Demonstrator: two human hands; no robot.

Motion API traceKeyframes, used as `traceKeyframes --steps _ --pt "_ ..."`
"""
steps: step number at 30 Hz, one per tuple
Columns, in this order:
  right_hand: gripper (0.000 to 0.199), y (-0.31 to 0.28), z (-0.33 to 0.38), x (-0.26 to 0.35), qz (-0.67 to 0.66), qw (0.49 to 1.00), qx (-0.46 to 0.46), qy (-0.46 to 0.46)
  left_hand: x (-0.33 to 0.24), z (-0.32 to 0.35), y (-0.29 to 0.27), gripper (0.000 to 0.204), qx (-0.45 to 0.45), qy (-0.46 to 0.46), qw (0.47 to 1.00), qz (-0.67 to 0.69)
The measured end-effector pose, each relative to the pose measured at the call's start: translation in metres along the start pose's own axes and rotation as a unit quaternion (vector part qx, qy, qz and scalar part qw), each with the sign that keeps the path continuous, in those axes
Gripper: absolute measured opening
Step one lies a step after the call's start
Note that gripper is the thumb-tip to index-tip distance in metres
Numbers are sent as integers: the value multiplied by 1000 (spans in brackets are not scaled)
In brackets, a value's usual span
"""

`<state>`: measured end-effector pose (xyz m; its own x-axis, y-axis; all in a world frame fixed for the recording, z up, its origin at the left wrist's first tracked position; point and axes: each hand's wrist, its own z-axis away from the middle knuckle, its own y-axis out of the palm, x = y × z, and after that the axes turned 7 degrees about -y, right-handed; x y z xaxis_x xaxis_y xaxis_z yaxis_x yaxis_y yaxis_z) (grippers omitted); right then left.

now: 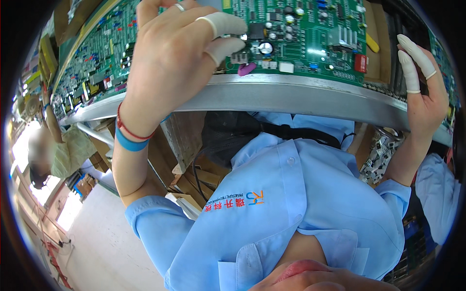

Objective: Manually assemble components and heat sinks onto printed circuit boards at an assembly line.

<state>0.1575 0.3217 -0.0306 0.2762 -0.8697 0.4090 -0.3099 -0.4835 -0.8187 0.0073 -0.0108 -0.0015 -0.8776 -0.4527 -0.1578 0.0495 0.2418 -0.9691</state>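
Observation:
My left hand (177, 56) reaches over a green circuit board (315, 48), white finger cots on its thumb and forefinger. Those two fingertips close around a small spot among the parts, beside a round capacitor (265, 47); what lies between them is too small to name. Just below sits a purple disc-shaped part (246, 69). A silver heat sink (342, 38) and a red block-shaped part (360, 63) stand toward the board's right side. To the right of the board, my right hand (426, 92) is raised near the rail, two capped fingers stretched out, nothing visible in them.
A metal rail (291, 92) runs along the boards' near edge. More populated boards (104, 53) line up at left. Beside the main board is a cardboard tray (378, 63) with a yellow object (372, 42). Another person (68, 150) stands far left.

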Motion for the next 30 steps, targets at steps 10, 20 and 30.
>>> traceKeyframes --steps 10,20,30 --pt "22 -114 185 -63 225 905 -135 336 29 19 -25 20 -45 -167 985 -21" --pt "31 -19 361 -152 331 854 175 362 10 -2 -29 22 -38 -92 991 -88" --pt "49 -21 416 -184 202 935 242 165 -20 48 -11 17 -116 -115 986 -20"
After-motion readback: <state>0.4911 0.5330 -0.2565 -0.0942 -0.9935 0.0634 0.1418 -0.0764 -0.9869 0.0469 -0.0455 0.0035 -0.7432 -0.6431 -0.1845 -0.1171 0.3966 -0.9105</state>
